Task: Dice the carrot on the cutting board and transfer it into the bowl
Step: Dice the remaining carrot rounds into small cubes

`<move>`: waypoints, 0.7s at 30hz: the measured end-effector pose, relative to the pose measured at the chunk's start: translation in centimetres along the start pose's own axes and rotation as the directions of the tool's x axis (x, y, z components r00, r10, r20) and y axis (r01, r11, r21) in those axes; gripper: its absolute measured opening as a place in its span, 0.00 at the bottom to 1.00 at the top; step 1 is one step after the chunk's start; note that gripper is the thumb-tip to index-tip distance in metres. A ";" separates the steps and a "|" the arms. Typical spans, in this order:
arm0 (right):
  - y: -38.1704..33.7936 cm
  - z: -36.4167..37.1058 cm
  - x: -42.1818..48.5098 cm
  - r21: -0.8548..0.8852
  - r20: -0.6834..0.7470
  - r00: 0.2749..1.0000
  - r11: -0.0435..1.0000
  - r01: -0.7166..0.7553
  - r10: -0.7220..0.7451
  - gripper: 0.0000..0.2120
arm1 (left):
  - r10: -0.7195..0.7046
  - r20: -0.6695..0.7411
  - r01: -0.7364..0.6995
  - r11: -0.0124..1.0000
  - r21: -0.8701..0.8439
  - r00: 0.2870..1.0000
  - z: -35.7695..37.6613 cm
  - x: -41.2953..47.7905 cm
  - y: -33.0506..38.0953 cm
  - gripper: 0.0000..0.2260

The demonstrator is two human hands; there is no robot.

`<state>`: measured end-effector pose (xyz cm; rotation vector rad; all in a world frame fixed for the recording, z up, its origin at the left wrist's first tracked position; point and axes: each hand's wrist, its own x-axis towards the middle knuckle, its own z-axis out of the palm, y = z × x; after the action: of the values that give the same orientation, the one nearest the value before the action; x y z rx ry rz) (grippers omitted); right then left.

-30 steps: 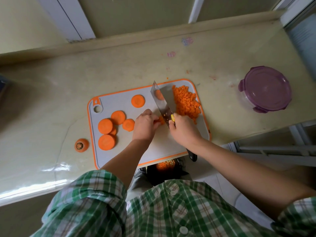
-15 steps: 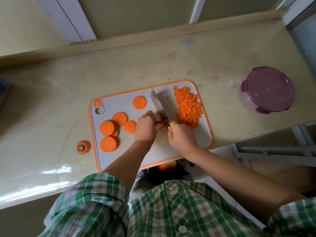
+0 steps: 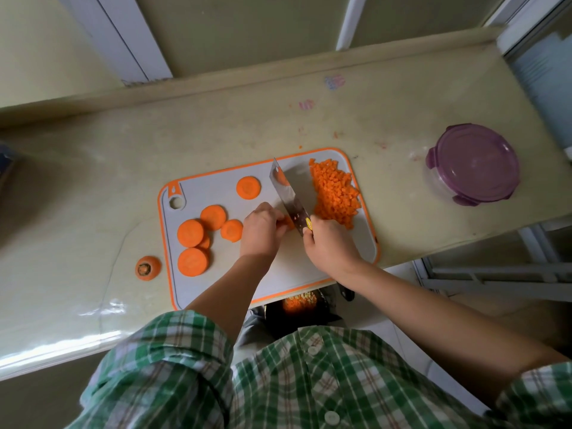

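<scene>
Single view, head-worn wide-angle camera. Position: above the person's chest, close over the work. Facing: forward and steeply down. Lower frame filled by a green plaid cotton shirt (image 3: 309, 382); the grey, orange-rimmed plastic cutting board (image 3: 213, 190) sits mid-frame on the pale glossy surface (image 3: 93, 187); a greenish wall (image 3: 247, 26) runs along the top. Straight edges bow towards the frame borders.

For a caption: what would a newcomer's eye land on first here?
The bright heap of diced carrot at the cutting board's far right, beside the cleaver the right hand grips while the left hand holds a carrot piece. Then the round carrot slices on the board's left and the purple-lidded container far right.
</scene>
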<state>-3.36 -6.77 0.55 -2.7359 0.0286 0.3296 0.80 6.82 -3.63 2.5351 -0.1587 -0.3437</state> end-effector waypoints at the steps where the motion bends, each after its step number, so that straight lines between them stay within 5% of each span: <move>1: 0.0 0.0 0.0 -0.011 0.007 1.000 1.000 0.000 0.000 0.09 | -0.010 -0.005 0.010 1.000 0.002 1.000 0.0 0.0 0.0 0.07; 21: 0.3 1.9 -0.1 0.044 0.014 1.000 0.999 -0.029 0.028 0.10 | -0.032 -0.001 0.032 0.999 -0.025 0.999 0.0 -0.2 0.1 0.09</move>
<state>-3.89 -6.35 -1.29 -2.6915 0.0702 0.3510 0.62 6.76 -3.57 2.5153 -0.1132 -0.3546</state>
